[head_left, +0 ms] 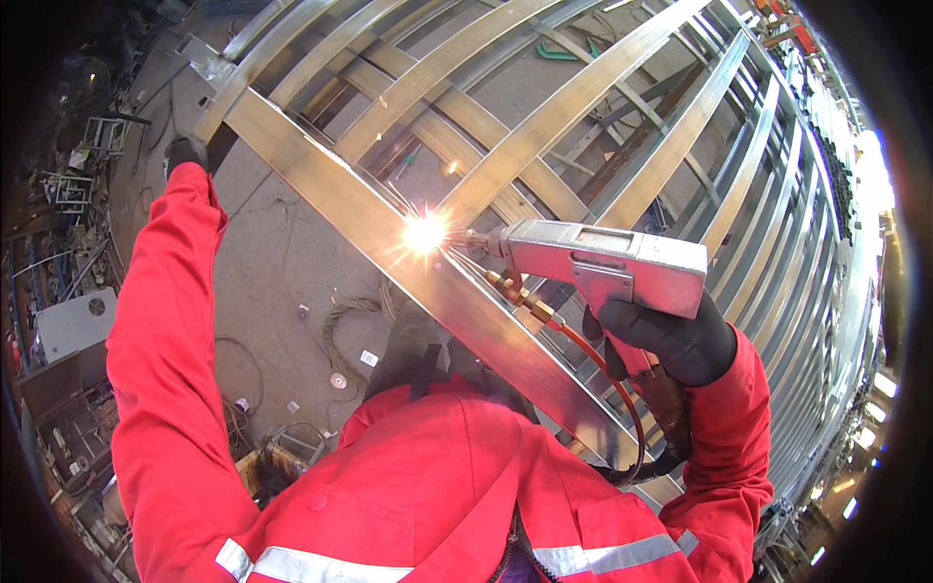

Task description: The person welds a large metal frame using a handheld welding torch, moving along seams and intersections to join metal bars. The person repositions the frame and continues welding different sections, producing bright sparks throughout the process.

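My right hand (671, 340), in a black glove, is wrapped round the grip of a silver welding gun (603, 262). The gun's nozzle points left at a bright, sparking spot (425, 233) on a long rectangular metal tube (340, 199), where a crosswise tube (573, 107) meets it. A brass fitting (525, 299) and a reddish hose (583, 345) hang below the gun. At the far left my left hand (185, 153), also gloved, is beside the frame's corner; its fingers are too dark to make out.
Rows of metal tubes (748, 185) form a large slatted frame stretching away right. A green clamp (559, 51) shows through its far part. On the concrete floor (262, 253) lie a coiled rope (335, 321), a disc (338, 380) and cables. A grey box (76, 323) and clutter stand left.
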Demonstrator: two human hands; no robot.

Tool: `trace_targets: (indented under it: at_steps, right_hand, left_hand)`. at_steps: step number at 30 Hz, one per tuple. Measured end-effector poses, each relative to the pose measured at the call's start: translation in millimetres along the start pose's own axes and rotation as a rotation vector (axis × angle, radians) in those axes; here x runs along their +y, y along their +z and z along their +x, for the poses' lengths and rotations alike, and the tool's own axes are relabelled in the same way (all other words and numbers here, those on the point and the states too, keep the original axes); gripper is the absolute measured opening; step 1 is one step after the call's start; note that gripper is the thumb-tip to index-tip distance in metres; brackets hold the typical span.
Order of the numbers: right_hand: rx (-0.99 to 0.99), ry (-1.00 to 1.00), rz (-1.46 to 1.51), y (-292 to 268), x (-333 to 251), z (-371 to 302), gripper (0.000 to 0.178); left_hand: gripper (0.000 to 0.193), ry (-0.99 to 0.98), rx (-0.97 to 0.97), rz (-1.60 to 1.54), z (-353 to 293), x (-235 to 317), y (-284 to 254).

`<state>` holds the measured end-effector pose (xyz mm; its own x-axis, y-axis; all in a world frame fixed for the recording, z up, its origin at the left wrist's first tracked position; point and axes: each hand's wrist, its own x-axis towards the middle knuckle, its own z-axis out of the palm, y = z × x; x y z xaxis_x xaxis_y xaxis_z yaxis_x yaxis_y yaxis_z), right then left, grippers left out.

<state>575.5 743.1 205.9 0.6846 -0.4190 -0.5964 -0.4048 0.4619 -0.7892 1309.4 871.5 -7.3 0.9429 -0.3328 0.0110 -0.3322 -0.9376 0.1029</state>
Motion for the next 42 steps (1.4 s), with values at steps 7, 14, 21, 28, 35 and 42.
trace_targets:
  at_steps: [7, 14, 21, 28, 35, 42]
  right_hand:
    - [-0.009, 0.042, -0.002, 2, -6, -1, 0.040]
    - [-0.022, 0.012, 0.023, 0, -1, -3, 0.040]
    - [0.000, 0.021, 0.010, 2, -2, -2, 0.042]
    - [-0.024, 0.007, 0.014, -2, 2, -5, 0.044]
    - [0.000, 0.045, 0.023, 5, -8, -5, 0.044]
    - [-0.012, 0.065, 0.053, 4, -8, -6, 0.043]
  left_hand:
    - [0.042, 0.012, -0.010, 0.049, -1, 4, 3]
    - [0.045, 0.006, 0.031, 0.024, -8, 6, 1]
    - [0.044, -0.021, -0.016, 0.034, -15, 17, -4]
    - [0.045, -0.133, 0.031, -0.156, -7, 8, -1]
    - [0.047, -0.084, 0.035, -0.101, 0, 3, 4]
    - [0.048, -0.050, 0.015, -0.086, 10, -5, 9]
